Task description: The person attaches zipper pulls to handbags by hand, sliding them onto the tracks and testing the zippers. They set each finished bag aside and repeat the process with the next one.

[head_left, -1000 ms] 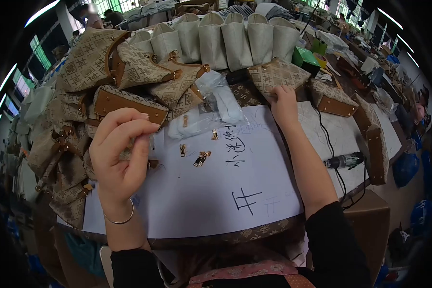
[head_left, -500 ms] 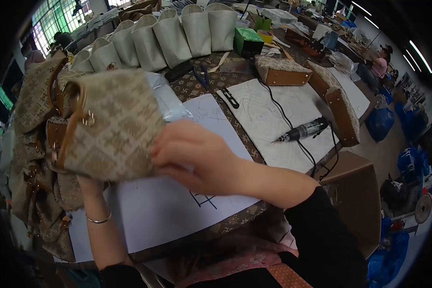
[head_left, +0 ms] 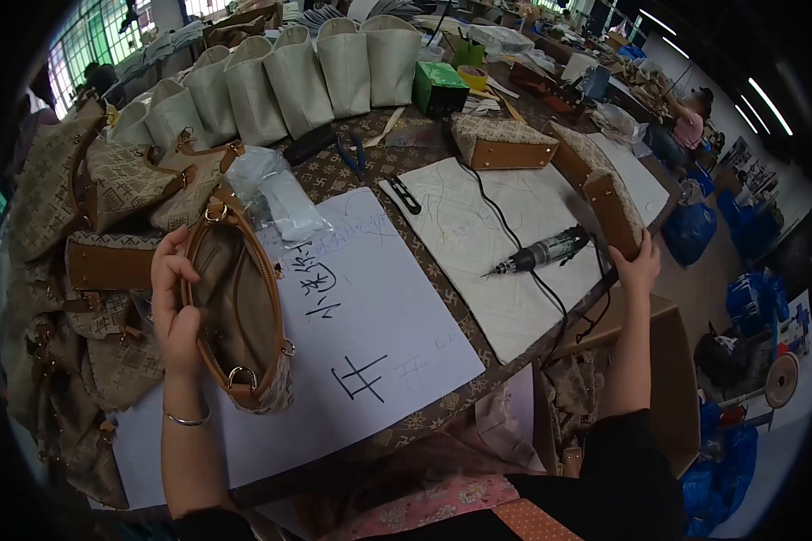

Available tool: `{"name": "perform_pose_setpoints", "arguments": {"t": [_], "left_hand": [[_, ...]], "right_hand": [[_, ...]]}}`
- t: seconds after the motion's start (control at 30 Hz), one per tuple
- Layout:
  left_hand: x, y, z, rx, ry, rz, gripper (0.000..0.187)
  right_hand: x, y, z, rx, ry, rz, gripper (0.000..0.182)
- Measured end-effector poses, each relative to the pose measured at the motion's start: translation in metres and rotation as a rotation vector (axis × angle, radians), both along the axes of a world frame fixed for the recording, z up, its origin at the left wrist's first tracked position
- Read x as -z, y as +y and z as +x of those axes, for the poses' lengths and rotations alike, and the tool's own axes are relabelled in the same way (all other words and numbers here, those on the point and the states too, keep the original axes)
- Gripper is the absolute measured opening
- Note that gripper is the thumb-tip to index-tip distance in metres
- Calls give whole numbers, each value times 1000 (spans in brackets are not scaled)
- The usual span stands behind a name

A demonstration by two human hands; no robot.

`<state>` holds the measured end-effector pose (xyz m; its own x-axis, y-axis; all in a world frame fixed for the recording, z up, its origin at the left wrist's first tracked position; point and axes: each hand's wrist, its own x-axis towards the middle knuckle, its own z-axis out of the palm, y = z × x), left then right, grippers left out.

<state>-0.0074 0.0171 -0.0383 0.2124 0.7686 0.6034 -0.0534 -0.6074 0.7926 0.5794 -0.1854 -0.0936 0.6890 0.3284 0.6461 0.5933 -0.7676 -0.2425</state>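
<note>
A heap of finished patterned handbags [head_left: 108, 180] crowded the left edge of the counter [head_left: 406, 153], and a row of plain cream fabric pouches [head_left: 280, 77] stood upright along its far edge. Just beside the pouches sat a green box [head_left: 439, 86]. A crumpled clear plastic bag [head_left: 275, 194] lay between the heap and a large white paper sheet [head_left: 379, 307] marked with black handwritten characters. To the right of that sheet lay a second, scuffed white sheet [head_left: 505, 234], with a corded rotary tool [head_left: 546, 250] resting on it, its cable trailing off the near edge. Blue-handled pliers [head_left: 356, 153] lay on the counter's patterned covering near the far side.

The open handbag [head_left: 239, 311] lay at the left part of the white paper sheet, mouth up — woven beige monogram cloth outside, tan leather trim round the oval opening, brown lining within, gold rings at both ends. The left hand [head_left: 173, 302] had its grip clamped on the bag's left rim, thumb over the leather edge; a thin bangle circled the wrist.

At the counter's right edge, the right hand [head_left: 639, 266] had its fingers closed round the lower corner of another handbag [head_left: 604, 194] — boxy, stiff, with a flat tan leather base, lying on its side.
</note>
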Motion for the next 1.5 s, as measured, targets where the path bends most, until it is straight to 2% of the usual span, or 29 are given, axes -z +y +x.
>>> {"name": "perform_pose_setpoints", "arguments": {"t": [0.03,0.1,0.13,0.17,0.23,0.3,0.33,0.4,0.43,0.53,0.6,0.67,0.73,0.8,0.87,0.9,0.93,1.0,1.03,1.1,1.13,1.2,1.27,1.3,1.37,1.5], "left_hand": [[1,0,2,-2,-2,4,22],[5,-3,3,145,-236,-51,32],[3,-8,5,146,-230,-51,32],[0,-17,11,193,-271,-106,31],[0,-33,26,233,-315,-154,29],[7,-45,39,192,-107,-142,29],[6,-46,38,219,52,-133,30],[-3,-50,38,215,82,-169,32],[-7,-52,38,228,111,-211,33],[-10,-51,32,233,227,-96,35],[-12,-56,31,222,292,-9,35],[-20,-65,31,215,357,73,35],[-35,-80,28,205,591,80,46],[-44,-97,30,231,644,46,48],[-40,-110,32,293,719,96,57],[-35,-116,35,275,716,84,57],[-29,-122,40,322,671,137,58],[-25,-125,43,359,629,189,60],[-25,-124,43,378,645,198,60],[-26,-121,41,387,656,202,59],[-28,-119,39,331,690,234,57],[-26,-118,37,274,724,256,56],[-21,-118,35,171,737,276,53],[-22,-118,34,170,739,272,53],[-28,-115,30,113,743,230,52],[-41,-96,18,39,759,187,50]], "right_hand": [[0,-1,7,-71,241,71,56],[-4,5,10,-142,268,50,58],[-4,7,6,-199,303,23,61],[5,14,7,-197,307,25,61],[21,41,2,-496,219,244,60],[22,62,-35,-732,63,172,57],[8,68,-73,-932,384,237,46],[-12,74,-103,-1255,580,-106,37],[-15,77,-113,-1254,570,-277,36],[-20,86,-123,-1335,662,-259,35],[-11,93,-125,-1322,617,-260,30],[0,107,-126,-1108,603,-214,22],[19,131,-119,-1055,562,-211,25],[28,155,-124,-1011,527,-207,29],[27,186,-143,-959,998,225,42],[15,197,-150,-908,1143,242,51],[6,209,-160,-922,1148,227,51],[-5,226,-184,-945,1164,439,46],[-11,225,-203,-954,1167,431,46],[-18,223,-245,-1165,1007,290,41],[-12,228,-260,-1333,1029,218,36],[-10,226,-306,-1631,546,-29,35],[-15,220,-356,-1748,419,-187,30],[-4,221,-373,-1751,424,-187,30],[23,230,-392,-1778,191,-231,23],[29,238,-378,-1724,318,-275,16]]}}
